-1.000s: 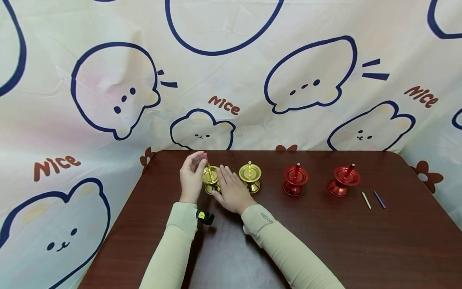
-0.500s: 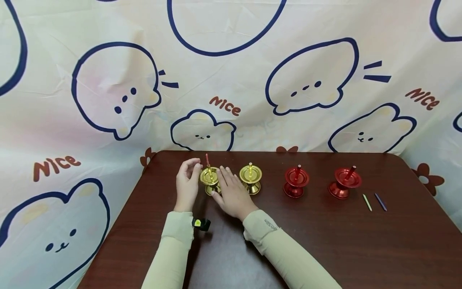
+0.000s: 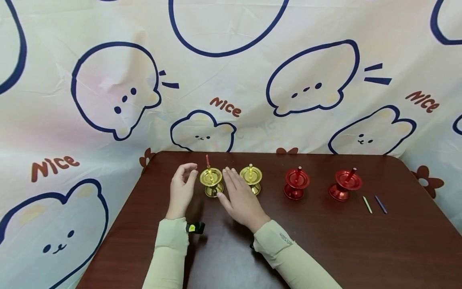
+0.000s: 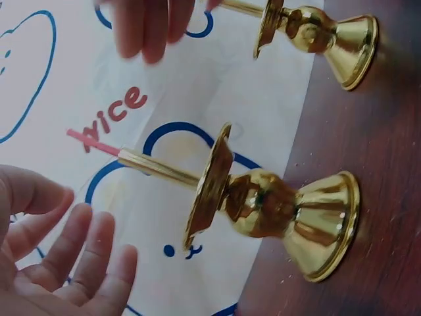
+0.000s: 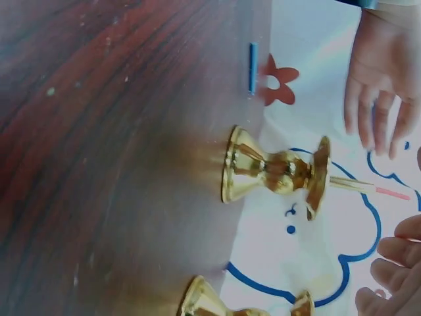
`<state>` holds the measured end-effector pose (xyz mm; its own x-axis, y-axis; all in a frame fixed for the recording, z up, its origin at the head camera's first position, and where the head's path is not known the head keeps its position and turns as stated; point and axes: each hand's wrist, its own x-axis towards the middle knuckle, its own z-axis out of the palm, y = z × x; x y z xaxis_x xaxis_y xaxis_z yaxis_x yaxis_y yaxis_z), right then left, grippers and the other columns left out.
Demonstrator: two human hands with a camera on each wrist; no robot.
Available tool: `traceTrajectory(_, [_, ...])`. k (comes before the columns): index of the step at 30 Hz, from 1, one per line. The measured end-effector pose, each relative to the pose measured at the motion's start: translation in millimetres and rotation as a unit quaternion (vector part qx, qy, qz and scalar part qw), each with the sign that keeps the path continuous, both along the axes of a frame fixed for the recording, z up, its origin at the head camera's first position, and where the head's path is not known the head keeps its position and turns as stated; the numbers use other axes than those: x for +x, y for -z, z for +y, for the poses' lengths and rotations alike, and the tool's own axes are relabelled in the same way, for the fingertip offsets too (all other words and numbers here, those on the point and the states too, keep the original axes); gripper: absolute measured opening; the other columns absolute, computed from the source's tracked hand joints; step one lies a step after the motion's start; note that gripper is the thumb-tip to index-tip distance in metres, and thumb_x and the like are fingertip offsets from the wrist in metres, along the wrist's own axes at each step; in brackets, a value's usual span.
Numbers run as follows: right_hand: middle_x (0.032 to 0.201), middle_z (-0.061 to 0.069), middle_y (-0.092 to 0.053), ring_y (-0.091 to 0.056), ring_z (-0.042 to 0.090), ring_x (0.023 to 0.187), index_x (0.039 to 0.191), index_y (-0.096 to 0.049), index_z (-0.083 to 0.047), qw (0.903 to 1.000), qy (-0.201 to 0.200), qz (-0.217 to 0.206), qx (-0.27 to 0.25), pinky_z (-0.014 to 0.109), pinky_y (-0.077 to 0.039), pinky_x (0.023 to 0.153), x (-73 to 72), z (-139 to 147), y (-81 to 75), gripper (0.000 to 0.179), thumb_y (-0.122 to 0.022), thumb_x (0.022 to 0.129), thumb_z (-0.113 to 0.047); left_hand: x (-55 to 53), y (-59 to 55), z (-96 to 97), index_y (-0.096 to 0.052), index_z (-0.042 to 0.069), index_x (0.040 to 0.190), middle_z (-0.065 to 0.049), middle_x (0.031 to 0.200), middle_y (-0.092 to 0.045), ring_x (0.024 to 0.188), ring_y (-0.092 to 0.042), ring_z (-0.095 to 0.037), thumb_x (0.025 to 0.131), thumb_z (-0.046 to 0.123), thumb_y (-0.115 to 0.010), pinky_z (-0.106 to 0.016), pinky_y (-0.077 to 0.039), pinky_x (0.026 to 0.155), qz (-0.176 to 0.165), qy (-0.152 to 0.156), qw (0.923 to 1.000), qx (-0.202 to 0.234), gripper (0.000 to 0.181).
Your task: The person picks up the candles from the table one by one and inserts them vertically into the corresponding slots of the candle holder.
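Observation:
A gold candle holder (image 3: 212, 188) stands upright at the back left of the table, with a thin red candle (image 4: 94, 142) upright in its tube. To its left is my left hand (image 3: 181, 192), fingers loosely bent, holding nothing and apart from the candle. My right hand (image 3: 242, 200) is on the other side, fingers straight, between this holder and a second gold candle holder (image 3: 254, 188), which it partly overlaps in the head view. That second holder has no candle showing in its tube.
Two red candle holders (image 3: 294, 192) (image 3: 339, 192) stand to the right. Beside them lie a pale green candle (image 3: 367, 204) and a blue candle (image 3: 380, 204). A blue stick (image 5: 252, 69) shows on the table in the right wrist view. A printed cloth (image 3: 249, 132) hangs behind the table (image 3: 325, 249).
My left hand has let go of the red candle and drawn back to the left. My right hand has come off the first gold holder, moving slightly right. The candle stays standing.

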<state>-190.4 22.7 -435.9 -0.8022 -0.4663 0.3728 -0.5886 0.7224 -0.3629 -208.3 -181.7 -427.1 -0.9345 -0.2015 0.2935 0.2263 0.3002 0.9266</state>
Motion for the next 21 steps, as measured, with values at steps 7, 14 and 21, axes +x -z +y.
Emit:
traceTrajectory(7, [0.160,0.017,-0.036,-0.031,0.033,0.150,0.156,-0.034,0.001,0.9982,0.015,0.024,-0.052,0.051,-0.028,0.119,12.5,20,-9.9,0.064,-0.055,0.105,-0.032,7.2,-1.1,-3.2,-0.063,0.004,0.124,-0.014,0.126,-0.062,0.113,-0.060,-0.028,0.104,0.010,-0.057,-0.045,-0.046,0.090,-0.018,-0.016,0.9990,-0.039,0.022])
traceTrajectory(14, [0.158,0.019,-0.038,-0.029,0.032,0.150,0.154,-0.036,0.002,0.9916,0.043,0.053,-0.110,0.052,-0.028,0.119,16.2,44,-11.2,0.064,-0.061,0.101,-0.024,9.5,-3.5,-5.8,-0.064,0.004,0.123,-0.014,0.126,-0.061,0.114,-0.058,-0.029,0.103,0.010,-0.057,-0.046,-0.047,0.090,-0.024,-0.031,0.9975,-0.059,0.022])
traceTrajectory(21, [0.160,0.022,-0.034,-0.026,0.034,0.151,0.155,-0.034,0.005,0.9904,0.073,0.034,-0.113,0.052,-0.023,0.121,10.6,64,-0.2,0.068,-0.063,0.100,-0.024,7.6,2.5,-9.7,-0.064,0.003,0.124,-0.016,0.125,-0.061,0.113,-0.061,-0.030,0.103,0.009,-0.056,-0.046,-0.050,0.088,-0.043,-0.034,0.9950,-0.083,0.023])
